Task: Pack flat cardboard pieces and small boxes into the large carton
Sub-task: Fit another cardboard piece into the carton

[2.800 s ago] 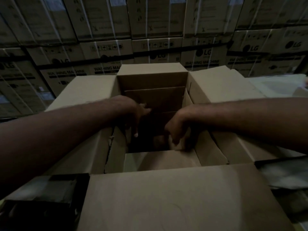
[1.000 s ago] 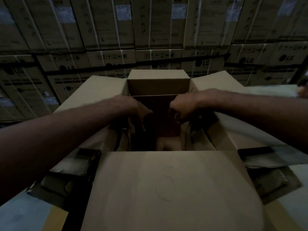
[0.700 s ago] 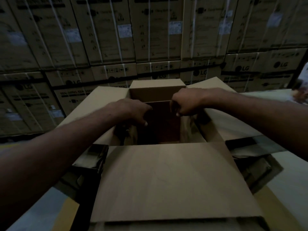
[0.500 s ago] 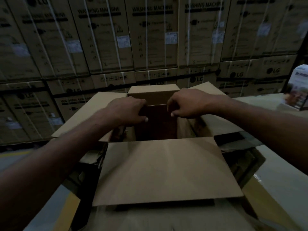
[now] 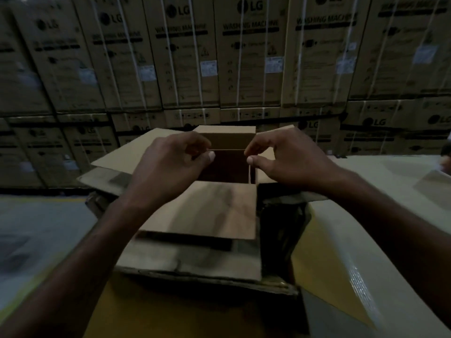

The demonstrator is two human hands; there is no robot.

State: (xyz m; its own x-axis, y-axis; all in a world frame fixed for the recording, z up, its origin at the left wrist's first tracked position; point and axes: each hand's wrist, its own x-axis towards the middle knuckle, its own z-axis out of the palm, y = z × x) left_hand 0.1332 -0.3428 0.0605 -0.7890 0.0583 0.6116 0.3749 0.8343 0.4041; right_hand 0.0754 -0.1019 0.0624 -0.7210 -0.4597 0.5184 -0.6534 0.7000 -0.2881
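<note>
The large brown carton [image 5: 207, 211] stands open in front of me, its flaps spread outward. A dark flat cardboard piece [image 5: 227, 164] stands upright inside the opening, near the far wall. My left hand [image 5: 170, 167] pinches the left end of the piece's top edge between thumb and curled fingers. My right hand [image 5: 288, 159] pinches the right end the same way. Both hands hover at the level of the carton's mouth. The bottom of the carton is dark and hidden.
A wall of stacked washing machine cartons [image 5: 244, 57] rises right behind the carton. A pale wrapped surface [image 5: 378, 215] lies to the right, with dark plastic [image 5: 280, 220] against the carton's right side. Below are a yellow floor strip [image 5: 195, 313] and grey floor [image 5: 36, 228] at left.
Both hands rose from deep inside the carton to its mouth and moved toward the far wall, now pinching the upright piece's top edge. My view pulled back and up.
</note>
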